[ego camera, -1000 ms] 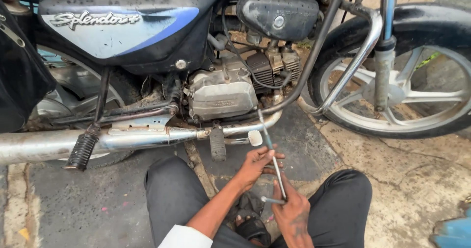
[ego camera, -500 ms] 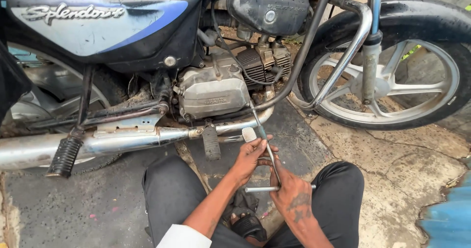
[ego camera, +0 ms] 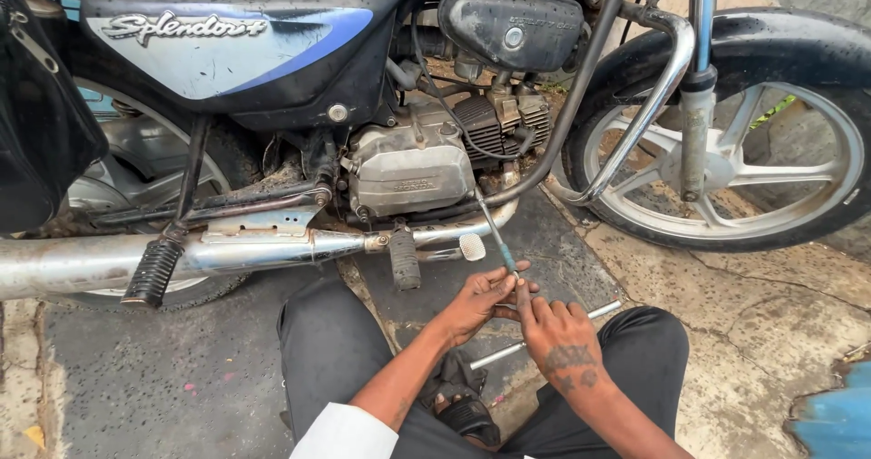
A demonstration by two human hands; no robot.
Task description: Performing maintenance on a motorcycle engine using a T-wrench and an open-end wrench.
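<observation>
**Both hands on the tool under the engine**

Head view: I see my left hand (ego camera: 479, 301) and right hand (ego camera: 561, 336) meeting just below the engine (ego camera: 410, 167), fingers of both closed around the 1 tool (ego camera: 497, 232). Its thin shaft slants up from my hands toward the engine's underside, beside the exhaust (ego camera: 263, 249). A metal rod (ego camera: 544, 335) lies across under my right hand, between my knees.
</observation>
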